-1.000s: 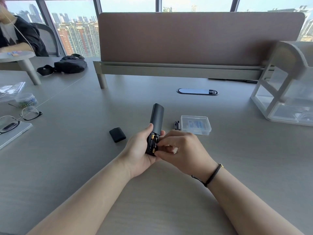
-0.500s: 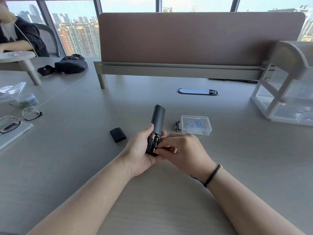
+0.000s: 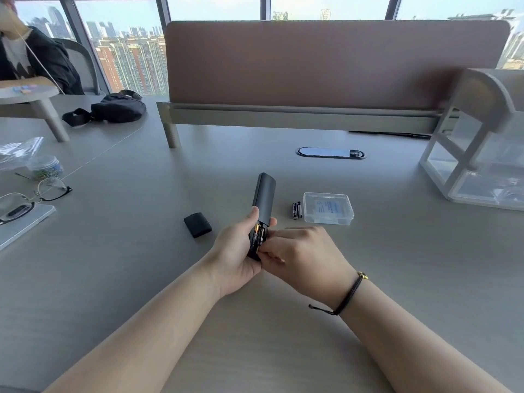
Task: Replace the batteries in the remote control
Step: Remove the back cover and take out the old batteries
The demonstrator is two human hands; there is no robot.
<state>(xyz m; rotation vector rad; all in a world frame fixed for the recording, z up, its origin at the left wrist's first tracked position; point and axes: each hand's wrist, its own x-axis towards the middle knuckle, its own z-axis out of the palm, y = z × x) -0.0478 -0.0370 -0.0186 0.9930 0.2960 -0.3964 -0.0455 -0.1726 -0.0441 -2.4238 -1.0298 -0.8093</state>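
Note:
My left hand (image 3: 236,252) grips the lower end of a dark grey remote control (image 3: 265,195), held upright above the desk with its back toward me. The battery bay is uncovered and two batteries (image 3: 258,235) with gold ends sit in it. My right hand (image 3: 303,253) pinches at the right-hand battery with its fingertips, which hide that battery's lower part. The black battery cover (image 3: 197,224) lies on the desk to the left. Two loose black batteries (image 3: 296,210) lie to the right, beside a clear plastic battery case (image 3: 328,208).
Glasses (image 3: 31,197) rest on a flat white device at the left edge, near a small jar and a plastic bag. A black pouch (image 3: 116,108) lies far left. A desk divider (image 3: 326,66) stands behind, a white organiser (image 3: 479,148) at right. Another person sits far left.
The remote has lifted slightly and tilted a bit to the right. My right fingertips stay pressed on the battery in the bay, shifting only a little.

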